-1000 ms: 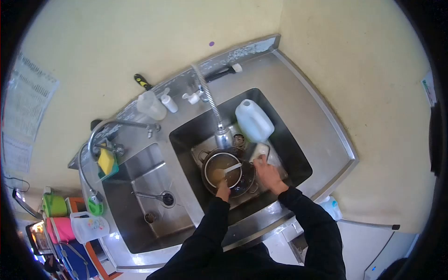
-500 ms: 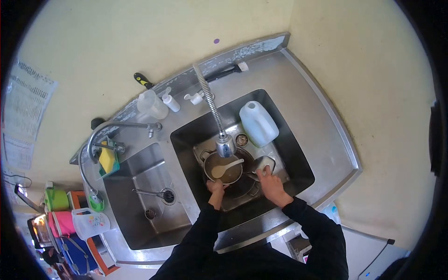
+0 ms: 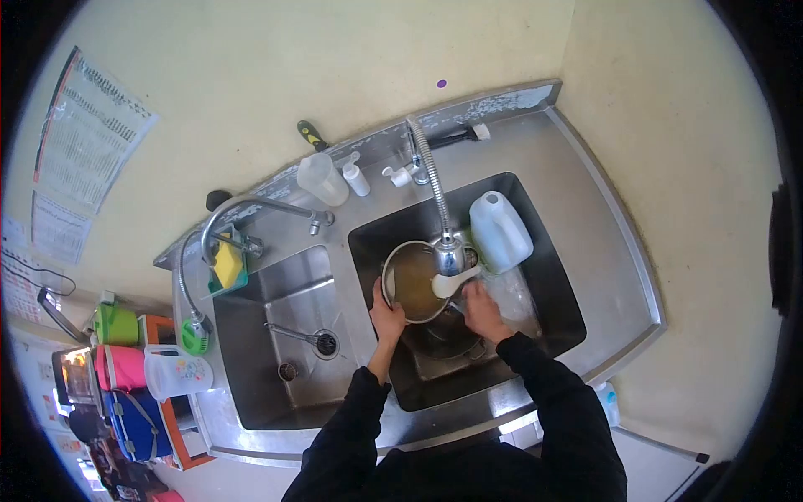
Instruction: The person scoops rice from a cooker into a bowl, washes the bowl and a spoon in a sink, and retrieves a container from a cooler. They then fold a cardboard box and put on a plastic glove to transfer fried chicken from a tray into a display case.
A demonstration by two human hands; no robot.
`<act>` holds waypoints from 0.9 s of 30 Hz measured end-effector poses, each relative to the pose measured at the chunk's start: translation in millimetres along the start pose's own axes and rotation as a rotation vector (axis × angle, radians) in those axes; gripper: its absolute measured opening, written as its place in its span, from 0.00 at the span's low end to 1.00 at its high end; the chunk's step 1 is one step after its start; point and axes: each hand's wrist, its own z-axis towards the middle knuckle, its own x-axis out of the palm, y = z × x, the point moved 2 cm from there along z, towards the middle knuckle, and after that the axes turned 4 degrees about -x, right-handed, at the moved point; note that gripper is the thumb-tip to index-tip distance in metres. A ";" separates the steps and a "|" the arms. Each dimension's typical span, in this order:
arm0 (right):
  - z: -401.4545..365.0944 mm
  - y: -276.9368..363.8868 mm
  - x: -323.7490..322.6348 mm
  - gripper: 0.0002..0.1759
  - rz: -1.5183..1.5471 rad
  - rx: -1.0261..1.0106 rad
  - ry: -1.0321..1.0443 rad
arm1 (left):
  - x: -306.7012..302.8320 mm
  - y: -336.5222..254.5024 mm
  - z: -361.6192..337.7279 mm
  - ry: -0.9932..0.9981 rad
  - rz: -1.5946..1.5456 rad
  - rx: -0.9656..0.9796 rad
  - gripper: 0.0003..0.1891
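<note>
Under the spray head [image 3: 449, 255], a round pot [image 3: 391, 257] of cloudy liquid is sitting over a darker pot [image 3: 439, 345] in a steel basin [image 3: 559, 335], while the left hand [image 3: 386, 320] is spreading its fingers along the outside and hooking its thumb at the rim, apparently to steady the load. Just below the spray head, a white spoon [image 3: 445, 286] is lying over the pot's edge, its handle pointing outward, perhaps for easy reach. Near that handle, the right hand [image 3: 483, 316] is bending its fingers; blur is hiding whether they are pinching anything.
</note>
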 end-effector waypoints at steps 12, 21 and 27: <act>28.7 -56.0 77.1 0.33 0.280 0.282 0.316 | 24.1 35.1 -3.1 0.276 0.310 -0.158 0.37; 2.8 -140.6 58.3 0.34 -0.090 0.454 0.281 | 68.2 75.9 9.2 0.447 -0.234 -0.664 0.28; -0.6 -154.9 60.0 0.23 -0.164 0.640 0.426 | 98.6 126.8 1.0 0.522 -0.319 -0.728 0.33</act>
